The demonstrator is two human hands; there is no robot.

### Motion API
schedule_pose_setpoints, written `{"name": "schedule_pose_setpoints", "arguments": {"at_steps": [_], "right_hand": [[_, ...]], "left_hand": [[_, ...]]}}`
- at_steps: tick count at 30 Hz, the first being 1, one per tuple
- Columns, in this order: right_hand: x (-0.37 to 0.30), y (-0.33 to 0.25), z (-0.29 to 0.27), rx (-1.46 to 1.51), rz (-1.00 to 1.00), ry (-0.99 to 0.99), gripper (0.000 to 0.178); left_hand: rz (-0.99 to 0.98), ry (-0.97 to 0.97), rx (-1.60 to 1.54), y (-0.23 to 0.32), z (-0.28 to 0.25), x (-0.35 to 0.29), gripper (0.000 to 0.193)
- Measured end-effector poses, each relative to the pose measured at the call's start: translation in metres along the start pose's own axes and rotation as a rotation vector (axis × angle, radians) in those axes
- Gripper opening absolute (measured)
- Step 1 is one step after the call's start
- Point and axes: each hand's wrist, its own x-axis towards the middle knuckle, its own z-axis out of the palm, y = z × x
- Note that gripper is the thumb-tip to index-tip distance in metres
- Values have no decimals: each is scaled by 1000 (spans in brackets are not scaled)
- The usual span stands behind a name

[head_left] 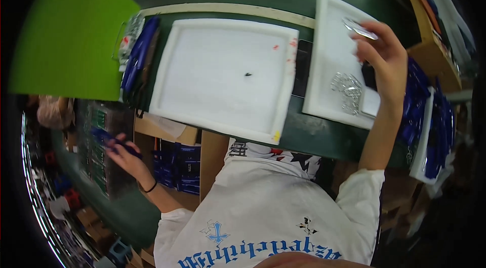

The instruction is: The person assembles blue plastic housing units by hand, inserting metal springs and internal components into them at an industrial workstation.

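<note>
Clamps left grip (129,160) on a dark-blue item (107,138) near the near left corner of the tabletop (309,130); pinches a silver strip (361,30) in right grip (385,58) above the right-hand white tray (315,55).

worn on the head, the fisheye camera looks down closely at the table (314,134), left hand (130,160) and right hand (389,63).

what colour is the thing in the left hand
Dark blue: the slightly blurred item in the left hand, best seen in the head view.
</note>
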Motion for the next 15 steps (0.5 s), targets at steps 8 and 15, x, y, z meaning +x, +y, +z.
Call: {"name": "schedule_pose_setpoints", "arguments": {"at_steps": [8,15], "right_hand": [[9,1,-14,-17,-231,-42,20],[24,17,-21,8,-12,-21,24]], "left_hand": [[-275,-1356,-610,151,344,-63,37],[-674,-1494,-681,106,419,-110,41]]}}
